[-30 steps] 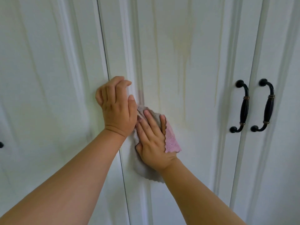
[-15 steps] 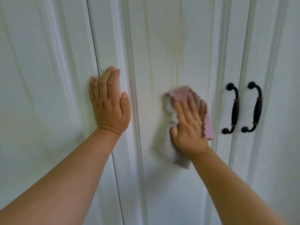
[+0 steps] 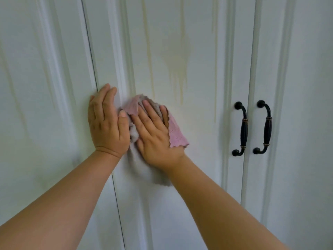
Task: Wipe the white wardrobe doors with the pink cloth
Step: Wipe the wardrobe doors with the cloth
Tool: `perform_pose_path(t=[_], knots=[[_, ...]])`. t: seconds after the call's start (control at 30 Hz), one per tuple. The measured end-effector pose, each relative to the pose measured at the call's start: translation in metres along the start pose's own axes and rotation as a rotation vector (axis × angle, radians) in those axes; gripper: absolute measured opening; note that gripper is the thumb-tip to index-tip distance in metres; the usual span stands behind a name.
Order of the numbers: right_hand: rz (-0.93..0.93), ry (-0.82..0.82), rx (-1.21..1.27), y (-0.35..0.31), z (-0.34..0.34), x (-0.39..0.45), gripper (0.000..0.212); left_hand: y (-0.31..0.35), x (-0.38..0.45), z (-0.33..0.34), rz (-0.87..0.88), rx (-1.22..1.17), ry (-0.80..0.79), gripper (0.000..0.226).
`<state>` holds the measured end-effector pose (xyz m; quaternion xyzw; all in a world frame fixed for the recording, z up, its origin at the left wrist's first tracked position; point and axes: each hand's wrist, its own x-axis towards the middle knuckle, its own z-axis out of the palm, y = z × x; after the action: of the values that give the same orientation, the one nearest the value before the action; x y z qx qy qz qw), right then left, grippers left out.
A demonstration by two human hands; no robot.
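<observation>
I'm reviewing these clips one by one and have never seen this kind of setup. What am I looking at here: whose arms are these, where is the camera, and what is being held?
There is no machine here. A person wears a wide-angle camera on the head, looking forward and down, so the two bare arms reaching in from the bottom are the person's own.

In front of them stand white wardrobe doors, marked with faint yellowish streaks running down the panel. Two black handles sit side by side to the right, at a seam between doors.

The left hand lies flat with straight fingers near another door seam, seemingly bracing. The right hand presses a pink cloth flat against the door, fingers spread; the cloth's grey side trails below the wrist. The two hands are close together, and the streaks lie above the cloth.
</observation>
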<state>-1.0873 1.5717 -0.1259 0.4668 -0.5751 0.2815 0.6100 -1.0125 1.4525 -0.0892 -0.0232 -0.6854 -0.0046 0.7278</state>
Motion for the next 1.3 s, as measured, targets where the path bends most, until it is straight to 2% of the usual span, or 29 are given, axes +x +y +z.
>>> perform_pose_path(t=[0.07, 0.13, 0.27, 0.37, 0.43, 0.6, 0.67, 0.73, 0.8, 1.07, 1.2, 1.3], knots=[[-0.018, -0.020, -0.043, 0.025, -0.018, -0.004, 0.051, 0.000, -0.001, 0.001, 0.008, 0.015, 0.001, 0.051], [0.075, -0.033, -0.165, 0.049, -0.039, -0.011, 0.054, 0.001, 0.000, 0.004, 0.009, 0.018, 0.000, 0.052], [0.411, -0.054, -0.372, 0.070, -0.058, -0.022, 0.061, 0.003, 0.000, 0.005, -0.006, 0.008, 0.000, 0.053], [0.661, 0.054, -0.375, 0.047, -0.041, -0.005, 0.066, 0.003, -0.001, 0.004, -0.013, 0.010, -0.003, 0.054], [0.727, 0.093, -0.354, 0.034, -0.032, 0.005, 0.069, 0.003, 0.000, 0.003, -0.013, 0.021, 0.000, 0.054], [0.534, -0.039, -0.291, 0.025, -0.045, -0.067, 0.068, 0.002, 0.000, 0.003, 0.005, 0.051, 0.008, 0.054], [0.561, -0.065, -0.264, 0.025, -0.053, -0.107, 0.069, 0.002, -0.001, 0.004, 0.015, 0.064, 0.010, 0.054], [0.665, -0.040, -0.232, 0.030, -0.055, -0.124, 0.074, 0.003, -0.001, 0.005, 0.020, 0.074, 0.013, 0.054], [0.709, -0.010, -0.216, 0.034, -0.057, -0.121, 0.076, 0.004, 0.000, 0.005, 0.024, 0.081, 0.017, 0.054], [0.554, 0.075, -0.159, 0.076, -0.069, -0.020, 0.076, 0.004, 0.000, 0.007, 0.040, 0.123, 0.023, 0.055], [0.515, 0.126, -0.071, 0.074, -0.079, -0.038, 0.062, 0.003, -0.001, 0.008, 0.042, 0.122, 0.028, 0.056], [0.467, 0.110, -0.114, 0.073, -0.079, -0.053, 0.059, 0.005, 0.000, 0.008, 0.042, 0.137, 0.021, 0.056]])
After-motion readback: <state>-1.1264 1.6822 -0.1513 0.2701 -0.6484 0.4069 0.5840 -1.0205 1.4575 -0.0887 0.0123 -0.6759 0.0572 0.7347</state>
